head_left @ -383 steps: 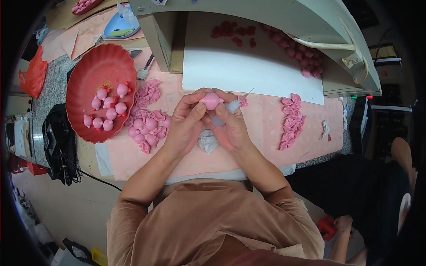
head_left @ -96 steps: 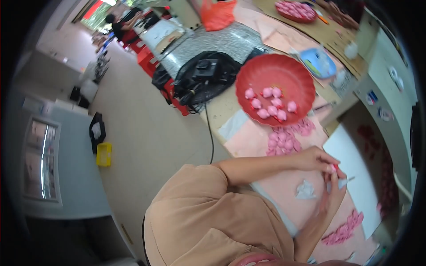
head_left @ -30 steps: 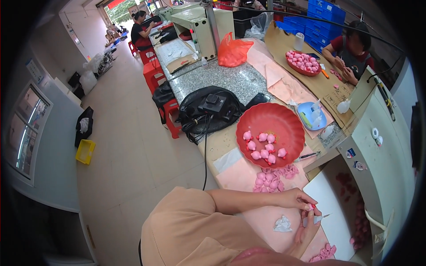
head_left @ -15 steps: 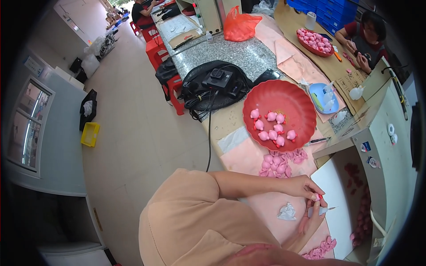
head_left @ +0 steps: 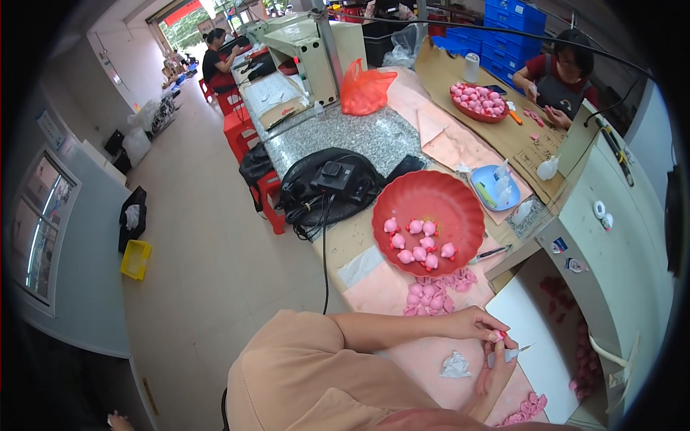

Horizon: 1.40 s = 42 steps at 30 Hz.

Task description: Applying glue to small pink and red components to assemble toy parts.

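Observation:
My left hand [head_left: 471,323] pinches a small pink moulded piece [head_left: 497,335] at its fingertips, low on the right of the view. My right hand [head_left: 494,373] is just below, touching it, and grips a slim white applicator [head_left: 507,353] whose thin tip points right. Both hands hover over a pink mat [head_left: 424,359]. A crumpled white scrap [head_left: 455,365] lies on the mat beside them. A heap of pink pieces [head_left: 431,298] sits just past my left hand. Beyond it a red scalloped tray [head_left: 460,197] holds several more.
A white sheet [head_left: 535,337] lies right of my hands, under a beige machine housing [head_left: 618,258]. A black bag with a cable [head_left: 323,187] and a blue dish [head_left: 496,188] flank the tray. A seated co-worker [head_left: 557,68] works by another red tray [head_left: 478,100]. An orange bag [head_left: 363,90] lies further along the bench.
Since the oldest frame my view has swung left, from straight down at the bench to the aisle and room. My hands stay together on the pink piece and applicator, barely shifting in the last second.

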Each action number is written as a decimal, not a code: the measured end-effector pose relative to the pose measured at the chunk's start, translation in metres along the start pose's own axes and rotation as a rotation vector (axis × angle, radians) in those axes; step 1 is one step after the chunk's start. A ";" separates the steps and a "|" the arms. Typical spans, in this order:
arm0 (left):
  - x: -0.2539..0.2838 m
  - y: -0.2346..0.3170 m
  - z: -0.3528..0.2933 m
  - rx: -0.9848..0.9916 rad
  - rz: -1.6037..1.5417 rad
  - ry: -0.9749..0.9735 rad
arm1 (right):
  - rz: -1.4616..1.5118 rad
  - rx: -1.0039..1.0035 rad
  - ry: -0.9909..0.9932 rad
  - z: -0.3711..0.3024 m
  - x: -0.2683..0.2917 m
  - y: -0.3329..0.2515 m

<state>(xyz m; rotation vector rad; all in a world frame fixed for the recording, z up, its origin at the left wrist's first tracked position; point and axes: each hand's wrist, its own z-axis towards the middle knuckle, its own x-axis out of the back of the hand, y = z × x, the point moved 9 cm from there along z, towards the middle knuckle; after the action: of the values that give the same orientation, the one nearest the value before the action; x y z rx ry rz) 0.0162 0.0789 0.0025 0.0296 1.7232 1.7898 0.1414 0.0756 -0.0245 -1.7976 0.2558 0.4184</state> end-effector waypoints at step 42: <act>0.101 0.174 -0.123 -0.333 1.282 0.828 | 0.190 0.139 -0.072 -0.020 -0.027 -0.030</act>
<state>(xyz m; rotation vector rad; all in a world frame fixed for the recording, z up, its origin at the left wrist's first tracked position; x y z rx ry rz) -0.1916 0.0273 0.1009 0.3672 2.0841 3.3737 0.1316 0.0627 0.0175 -1.6250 0.3973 0.5850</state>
